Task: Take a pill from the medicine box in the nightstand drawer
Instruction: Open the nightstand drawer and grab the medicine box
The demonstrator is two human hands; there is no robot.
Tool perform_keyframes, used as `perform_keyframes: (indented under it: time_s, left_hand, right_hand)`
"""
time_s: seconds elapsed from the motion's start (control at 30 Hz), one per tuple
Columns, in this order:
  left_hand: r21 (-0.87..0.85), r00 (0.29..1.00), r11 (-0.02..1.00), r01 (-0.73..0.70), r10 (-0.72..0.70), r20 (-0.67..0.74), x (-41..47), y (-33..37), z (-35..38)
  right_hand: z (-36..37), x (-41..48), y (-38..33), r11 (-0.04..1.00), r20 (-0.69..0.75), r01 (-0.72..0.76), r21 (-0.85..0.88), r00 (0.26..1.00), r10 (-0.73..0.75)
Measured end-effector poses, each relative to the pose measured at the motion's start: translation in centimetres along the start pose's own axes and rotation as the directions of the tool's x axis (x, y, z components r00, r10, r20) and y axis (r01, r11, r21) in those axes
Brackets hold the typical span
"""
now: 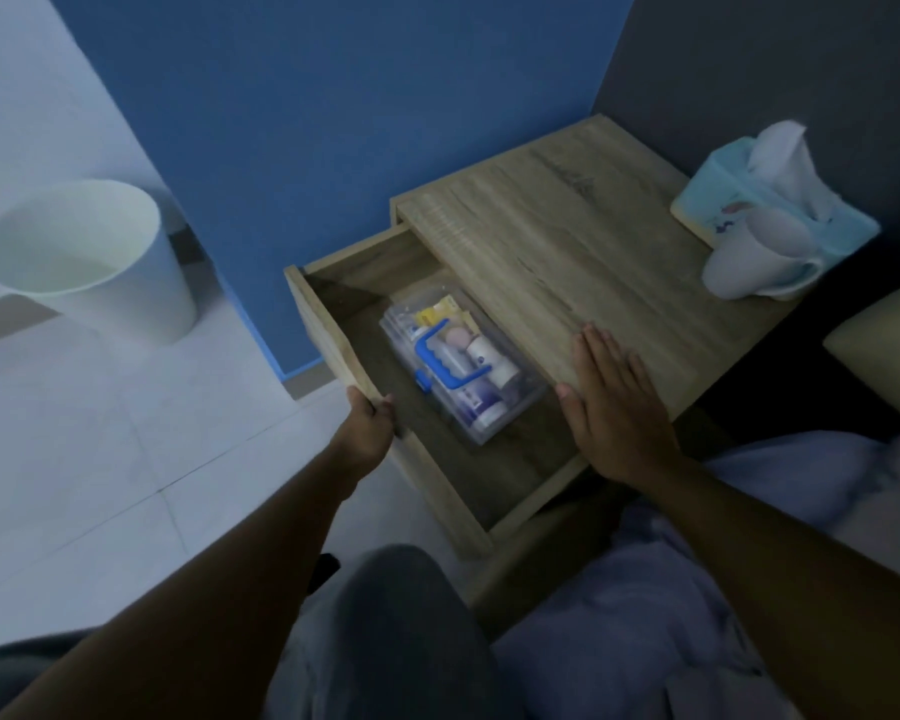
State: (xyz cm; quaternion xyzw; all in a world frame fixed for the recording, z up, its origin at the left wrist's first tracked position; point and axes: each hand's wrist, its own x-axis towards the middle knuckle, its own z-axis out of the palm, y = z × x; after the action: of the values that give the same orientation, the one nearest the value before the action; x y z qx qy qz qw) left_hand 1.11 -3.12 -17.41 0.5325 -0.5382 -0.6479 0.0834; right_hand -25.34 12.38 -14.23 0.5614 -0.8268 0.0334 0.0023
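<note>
The drawer of the nightstand was pulled out, so the first step looked done. The left hand was curled around the drawer's front edge, at about 7 o'clock from the box. The right hand lay flat and spread on the nightstand top, at about 3 o'clock from the box, holding nothing.

The medicine box sat inside the drawer, near the middle. It was clear, with a blue handle on its lid. The lid looked closed, and small bottles showed through it.

No hand touched the box. It still had to be reached and opened, and a pill taken out. I could not see any single pill.

At 1 o'clock, a tissue box and a white cup stood well apart from the drawer.
</note>
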Motion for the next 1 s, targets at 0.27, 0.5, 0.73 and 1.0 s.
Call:
perform_keyframes:
  time_s: [0.27,0.5,0.73,1.0]
  left_hand:
    - [0.133,0.999,0.990,0.050,-0.048,-0.017,-1.4,-1.5,-2.6]
    - [0.243,0.991,0.961,0.132,-0.118,-0.068,-1.3,-1.2,-2.6]
    - [0.192,0.977,0.981,0.006,0.035,-0.210,-2.6,1.0,-3.1]
    - [0.581,0.894,0.766,-0.276,0.427,-0.139,-3.3,5.6,-4.7]
  right_hand:
    - [-0.2,0.1,0.0,1.000,0.040,-0.004,0.012,0.999,0.004]
    - [-0.2,0.3,0.2,1.000,0.092,-0.007,0.012,0.996,0.005]
    - [-0.5,0.2,-2.8,0.975,0.135,-0.189,0.117,0.976,0.173]
    - [-1.9,-2.3,-11.1,0.951,-0.003,-0.023,0.309,1.000,0.025]
